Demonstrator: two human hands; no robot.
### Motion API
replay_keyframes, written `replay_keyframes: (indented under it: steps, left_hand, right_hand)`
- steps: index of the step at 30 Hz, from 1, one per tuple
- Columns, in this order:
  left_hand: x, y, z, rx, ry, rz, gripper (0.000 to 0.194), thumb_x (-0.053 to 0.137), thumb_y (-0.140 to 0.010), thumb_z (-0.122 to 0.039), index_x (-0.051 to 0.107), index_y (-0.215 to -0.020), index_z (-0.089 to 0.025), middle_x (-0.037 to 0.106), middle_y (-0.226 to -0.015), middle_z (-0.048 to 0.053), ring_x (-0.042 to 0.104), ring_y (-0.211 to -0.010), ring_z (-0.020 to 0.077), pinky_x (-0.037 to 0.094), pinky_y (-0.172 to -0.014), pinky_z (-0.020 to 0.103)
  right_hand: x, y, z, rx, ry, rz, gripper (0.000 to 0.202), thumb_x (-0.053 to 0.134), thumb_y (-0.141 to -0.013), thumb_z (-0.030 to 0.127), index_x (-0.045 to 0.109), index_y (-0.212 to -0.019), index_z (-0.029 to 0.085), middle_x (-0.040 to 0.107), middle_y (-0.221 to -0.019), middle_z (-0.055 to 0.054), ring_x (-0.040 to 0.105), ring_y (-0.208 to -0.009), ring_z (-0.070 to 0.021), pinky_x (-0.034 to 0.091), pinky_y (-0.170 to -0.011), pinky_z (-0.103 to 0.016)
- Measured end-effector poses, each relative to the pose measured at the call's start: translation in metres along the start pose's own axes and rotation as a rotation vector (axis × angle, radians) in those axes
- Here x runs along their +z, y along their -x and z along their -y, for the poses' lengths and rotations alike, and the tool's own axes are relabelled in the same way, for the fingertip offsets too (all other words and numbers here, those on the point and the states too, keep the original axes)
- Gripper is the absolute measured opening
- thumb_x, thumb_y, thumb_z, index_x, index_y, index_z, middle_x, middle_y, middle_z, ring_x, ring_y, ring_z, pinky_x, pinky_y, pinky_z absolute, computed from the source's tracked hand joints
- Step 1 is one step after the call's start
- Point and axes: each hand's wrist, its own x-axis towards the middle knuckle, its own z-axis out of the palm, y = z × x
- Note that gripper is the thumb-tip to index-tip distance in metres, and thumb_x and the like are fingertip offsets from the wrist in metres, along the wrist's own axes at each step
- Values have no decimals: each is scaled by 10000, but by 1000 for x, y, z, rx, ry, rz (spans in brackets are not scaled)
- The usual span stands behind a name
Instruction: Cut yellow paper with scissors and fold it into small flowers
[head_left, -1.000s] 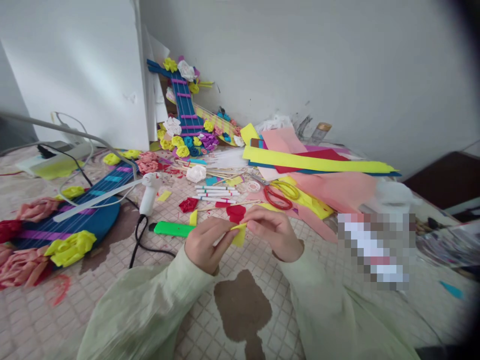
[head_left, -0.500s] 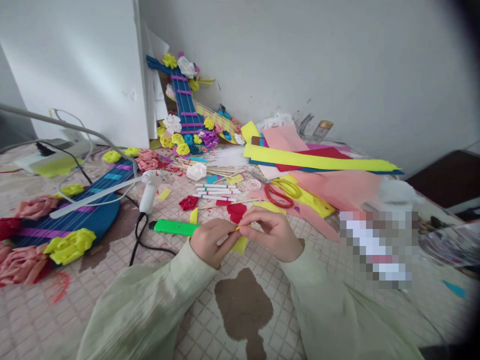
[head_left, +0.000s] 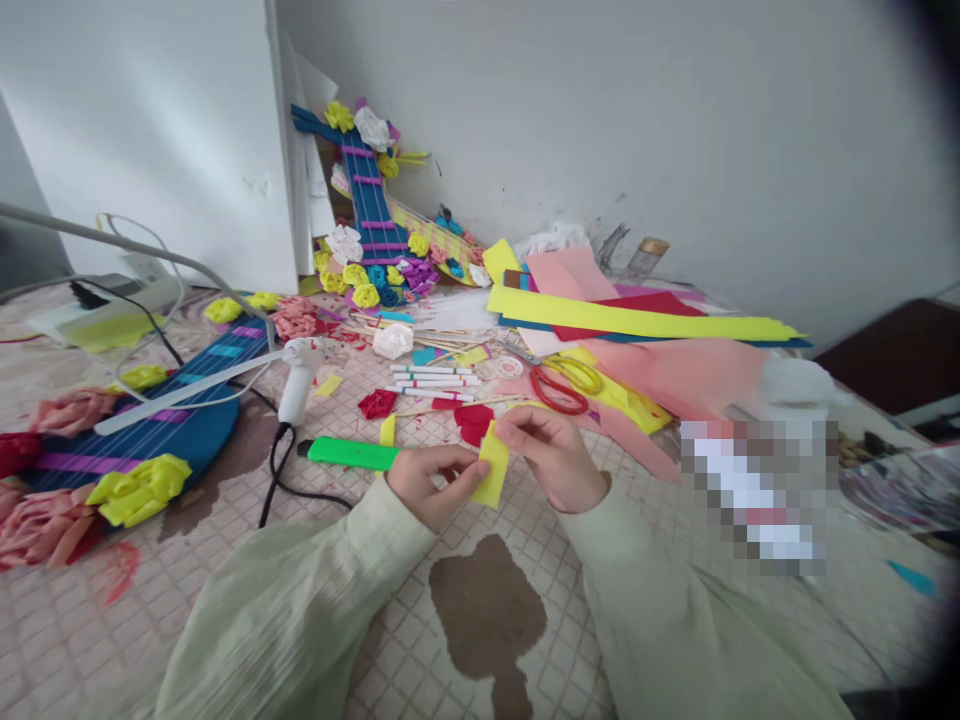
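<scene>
A small yellow paper piece (head_left: 492, 470) hangs between my two hands above the table. My left hand (head_left: 433, 484) pinches its left edge with thumb and fingers. At its upper right corner, the fingertips of my right hand (head_left: 553, 456) are closed on the paper. Behind it lie red paper petals (head_left: 474, 424) and a crumpled red flower (head_left: 377, 404). A green cutter (head_left: 352, 454) rests just left of my left hand, with a small yellow strip (head_left: 387, 430) behind it.
A white glue gun (head_left: 297, 384) with a black cord stands left of centre. A flower-trimmed blue guitar shape (head_left: 187, 425) lies at left, another (head_left: 375, 215) leans behind. Markers (head_left: 435, 378), red-handled scissors (head_left: 559, 392) and coloured paper sheets (head_left: 645, 318) lie beyond my hands.
The yellow paper between my hands has turned and now shows its broad face, hanging downward. My right hand has shifted slightly right, away from my left fingertips.
</scene>
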Motion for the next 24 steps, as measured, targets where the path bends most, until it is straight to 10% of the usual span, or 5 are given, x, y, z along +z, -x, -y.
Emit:
replay_keyframes:
  steps: [24]
  left_hand:
    - [2, 3, -3, -70, 29, -151, 214, 537, -694, -303, 651, -628, -133, 616, -524, 9, 521, -471, 94, 404, -461, 180]
  right_hand:
    - [6, 1, -6, 75, -111, -67, 89, 675, -605, 242, 626, -650, 182, 583, -631, 24, 489, -608, -74, 389, -593, -213]
